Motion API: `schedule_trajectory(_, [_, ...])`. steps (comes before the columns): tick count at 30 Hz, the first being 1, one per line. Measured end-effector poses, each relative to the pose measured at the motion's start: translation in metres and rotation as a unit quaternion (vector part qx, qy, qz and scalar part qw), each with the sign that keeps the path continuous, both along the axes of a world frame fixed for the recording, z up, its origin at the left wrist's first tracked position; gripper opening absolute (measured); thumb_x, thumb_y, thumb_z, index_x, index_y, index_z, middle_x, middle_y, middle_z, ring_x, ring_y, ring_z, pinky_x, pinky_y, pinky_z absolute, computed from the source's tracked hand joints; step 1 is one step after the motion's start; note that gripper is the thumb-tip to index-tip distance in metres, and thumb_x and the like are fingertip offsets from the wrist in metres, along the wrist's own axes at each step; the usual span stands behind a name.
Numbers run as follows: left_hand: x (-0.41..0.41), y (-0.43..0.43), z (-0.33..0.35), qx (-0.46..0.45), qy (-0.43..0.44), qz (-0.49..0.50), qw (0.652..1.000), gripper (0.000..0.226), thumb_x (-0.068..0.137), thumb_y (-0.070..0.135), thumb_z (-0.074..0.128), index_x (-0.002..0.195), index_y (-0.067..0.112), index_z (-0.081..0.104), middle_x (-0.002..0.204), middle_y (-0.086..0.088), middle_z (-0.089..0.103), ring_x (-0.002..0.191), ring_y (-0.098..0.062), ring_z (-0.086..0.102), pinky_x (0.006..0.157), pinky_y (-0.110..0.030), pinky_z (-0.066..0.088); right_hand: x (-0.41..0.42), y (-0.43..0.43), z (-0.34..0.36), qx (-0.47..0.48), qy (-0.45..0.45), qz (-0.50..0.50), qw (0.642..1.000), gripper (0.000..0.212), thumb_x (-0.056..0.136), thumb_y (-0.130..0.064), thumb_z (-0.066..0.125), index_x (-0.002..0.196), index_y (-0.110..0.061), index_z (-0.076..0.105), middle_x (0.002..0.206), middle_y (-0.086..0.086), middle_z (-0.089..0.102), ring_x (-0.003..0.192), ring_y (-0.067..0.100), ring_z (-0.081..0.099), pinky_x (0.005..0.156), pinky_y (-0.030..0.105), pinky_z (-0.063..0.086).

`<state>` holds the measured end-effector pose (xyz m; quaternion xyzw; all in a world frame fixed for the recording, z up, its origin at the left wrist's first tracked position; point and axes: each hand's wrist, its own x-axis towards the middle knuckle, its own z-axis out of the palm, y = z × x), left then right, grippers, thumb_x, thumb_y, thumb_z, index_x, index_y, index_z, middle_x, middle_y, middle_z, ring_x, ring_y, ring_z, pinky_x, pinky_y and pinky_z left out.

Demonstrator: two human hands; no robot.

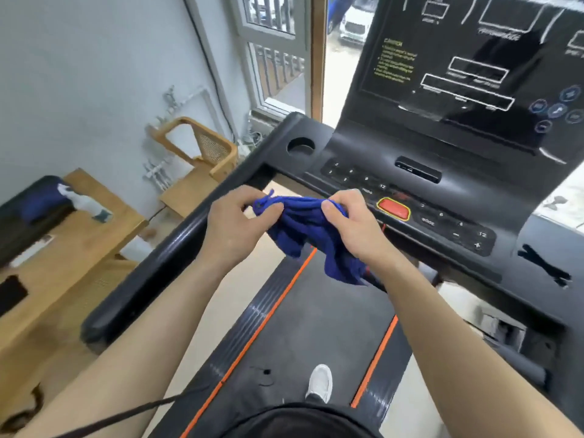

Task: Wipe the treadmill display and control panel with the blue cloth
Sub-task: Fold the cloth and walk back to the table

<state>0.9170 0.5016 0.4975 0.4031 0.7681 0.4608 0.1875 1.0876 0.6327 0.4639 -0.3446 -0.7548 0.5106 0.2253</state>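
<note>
Blue cloth crumpled, lower end dangling, just before black control panel; glossy dark display tilted above it

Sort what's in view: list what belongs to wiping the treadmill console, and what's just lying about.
For the job:
- blue cloth, gripped by the left hand and the right hand
- display
- control panel

Lying about:
- wooden chair
- wooden desk
- white bottle on the desk
</note>
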Motion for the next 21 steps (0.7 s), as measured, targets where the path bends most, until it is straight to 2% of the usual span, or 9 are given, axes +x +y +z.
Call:
schedule_trajectory(2, [-0.011,-0.027,0.007,-0.021,-0.008,0.036,0.999,0.026,0.089,0.022,0.067,0.074,0.002,0.06,0.065,0.004,0.051,0.06,-0.011,0.044,0.057,-0.022,0.036,-0.027,-0.014,0.002,0.006,-0.031,0.025,0.999,0.033,0.1,-0.034,0.057,0.081,-0.008,0.057,0.076,-0.005,0.052,0.07,0.017,0.049,0.069,0.039,0.041])
schedule_trajectory(4, [-0.024,-0.056,0.011,-0.027,-0.023,0.102,0.994,0.029,0.091,0.02,0.065,0.072,0.0,0.057,0.063,-0.001,0.048,0.053,-0.005,0.039,0.05,-0.017,0.031,-0.054,-0.029,0.001,0.029,-0.062,0.07,0.995,0.038,0.095,-0.042,0.063,0.069,-0.02,0.048,0.063,-0.009,0.048,0.061,0.012,0.046,0.06,0.032,0.038])
schedule_trajectory(6, [-0.041,-0.09,0.013,-0.011,-0.06,0.175,0.983,0.025,0.094,0.018,0.062,0.073,0.006,0.061,0.065,0.001,0.054,0.049,-0.003,0.045,0.049,-0.012,0.035,-0.079,-0.051,-0.001,0.022,-0.083,0.136,0.987,0.043,0.09,-0.042,0.071,0.064,-0.021,0.043,0.056,-0.008,0.041,0.053,0.011,0.042,0.054,0.031,0.038])
schedule_trajectory(7, [-0.049,-0.11,0.014,0.004,-0.084,0.205,0.975,0.021,0.095,0.019,0.062,0.077,0.009,0.065,0.068,0.002,0.059,0.051,0.0,0.05,0.05,-0.009,0.037,-0.091,-0.064,-0.003,0.002,-0.09,0.178,0.98,0.043,0.088,-0.041,0.073,0.064,-0.021,0.044,0.058,-0.006,0.04,0.053,0.012,0.043,0.053,0.032,0.044])
schedule_trajectory(9, [-0.064,-0.156,0.011,0.03,-0.113,0.253,0.96,0.015,0.095,0.02,0.063,0.082,0.013,0.068,0.073,0.004,0.065,0.055,0.003,0.054,0.055,-0.009,0.041,-0.114,-0.092,-0.009,-0.051,-0.1,0.254,0.961,0.035,0.088,-0.035,0.075,0.069,-0.02,0.05,0.067,0.002,0.044,0.055,0.018,0.052,0.053,0.04,0.059])
schedule_trajectory(10, [-0.07,-0.181,0.008,0.038,-0.125,0.276,0.952,0.013,0.094,0.021,0.064,0.083,0.016,0.069,0.074,0.004,0.066,0.06,0.002,0.057,0.06,-0.012,0.043,-0.126,-0.108,-0.013,-0.058,-0.105,0.284,0.951,0.028,0.089,-0.029,0.076,0.074,-0.018,0.055,0.071,0.004,0.049,0.058,0.02,0.057,0.057,0.043,0.06])
schedule_trajectory(13, [-0.081,-0.263,0.001,0.06,-0.171,0.351,0.919,0.009,0.091,0.025,0.068,0.084,0.019,0.07,0.077,0.002,0.068,0.07,-0.008,0.061,0.068,-0.024,0.048,-0.159,-0.166,-0.022,0.007,-0.126,0.362,0.924,0.004,0.091,-0.013,0.07,0.09,-0.012,0.066,0.081,-0.002,0.063,0.068,0.016,0.059,0.071,0.033,0.049])
schedule_trajectory(17, [-0.081,-0.365,-0.002,0.102,-0.237,0.386,0.886,0.016,0.089,0.017,0.069,0.073,0.015,0.069,0.073,-0.002,0.066,0.065,-0.01,0.06,0.066,-0.023,0.047,-0.191,-0.253,-0.032,0.017,-0.183,0.446,0.876,0.02,0.085,0.002,0.059,0.087,-0.016,0.068,0.086,0.001,0.068,0.072,0.016,0.062,0.071,0.038,0.056])
schedule_trajectory(21, [-0.076,-0.465,-0.011,0.127,-0.264,0.45,0.844,0.02,0.089,0.018,0.067,0.07,0.016,0.067,0.075,-0.006,0.063,0.07,-0.016,0.059,0.071,-0.03,0.045,-0.217,-0.338,-0.05,0.033,-0.229,0.489,0.841,0.007,0.082,-0.008,0.057,0.081,-0.01,0.064,0.076,0.004,0.064,0.071,0.021,0.059,0.067,0.044,0.056])
